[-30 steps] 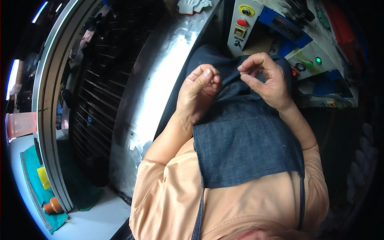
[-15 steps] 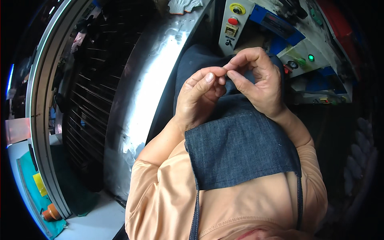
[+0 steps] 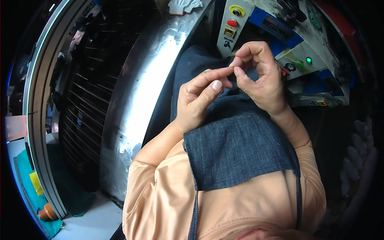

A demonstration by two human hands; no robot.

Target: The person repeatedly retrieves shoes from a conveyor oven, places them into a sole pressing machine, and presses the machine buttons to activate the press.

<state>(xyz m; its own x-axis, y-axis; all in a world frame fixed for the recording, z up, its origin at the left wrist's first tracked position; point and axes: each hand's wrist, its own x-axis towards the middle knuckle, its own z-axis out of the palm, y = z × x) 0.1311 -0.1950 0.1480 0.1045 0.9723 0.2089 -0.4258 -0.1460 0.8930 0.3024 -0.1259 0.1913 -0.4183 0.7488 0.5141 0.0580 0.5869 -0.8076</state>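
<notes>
Above my lap, my left hand (image 3: 203,93) stretches its index finger toward the right hand. Its thumb stands apart from that fingertip, and no object shows in it. My right hand (image 3: 262,78) curls into a ring, thumb and index finger pinched together right at the left index fingertip. Anything between those fingertips is hidden or too small to make out. Below both hands lies the dark blue denim apron (image 3: 244,152) that I wear.
A shiny curved metal ledge (image 3: 138,100) runs along my left, with dark slatted rods (image 3: 86,96) beyond it. White work gloves (image 3: 184,6) rest at its far end. Ahead right stand a control panel with a red button (image 3: 232,23) and a green-lit box (image 3: 309,60).
Both hands have shifted slightly; the right has risen a little away from me. My left index finger is straighter, and its thumb has moved away from that finger.
</notes>
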